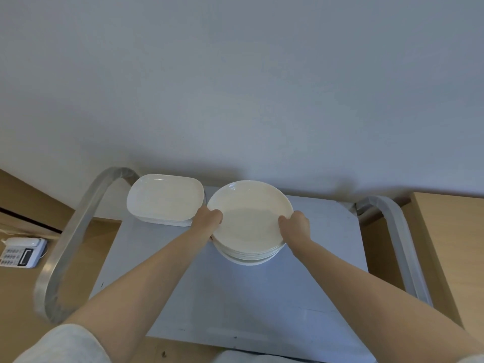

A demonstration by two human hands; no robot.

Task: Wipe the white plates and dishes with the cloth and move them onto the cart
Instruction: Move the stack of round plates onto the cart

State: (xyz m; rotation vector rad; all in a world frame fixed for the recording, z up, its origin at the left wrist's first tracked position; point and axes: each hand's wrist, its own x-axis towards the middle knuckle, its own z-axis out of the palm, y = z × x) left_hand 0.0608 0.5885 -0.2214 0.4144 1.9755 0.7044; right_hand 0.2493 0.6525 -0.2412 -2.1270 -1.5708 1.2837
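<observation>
Pale grey wall filled the upper half of the frame; below it stood a grey flat-topped metal cart with curved tubular handles at frame left and right.

Item 1: round white ceramic plate, top of a stack of round white plates, centre frame, on the cart's far half. Being round, it had no long axis; it lay straight ahead of the person, between both hands.

Item 2: left hand, fingers curled over the plate's left rim, gripping it.

Item 3: right hand, fingers curled over the right rim, likewise gripping. Both hands sat at equal reach, opposite each other across the plate's width; neither was nearer.

Item 4: stack of white rectangular round-cornered dishes, just left of the round stack, edges close or touching; contact could not be told.

Item 5: white desk telephone, lower left, on a wooden surface.

Cloth: not seen.

Judgement: the plate appeared to be at the point of being set down on the stack.
</observation>
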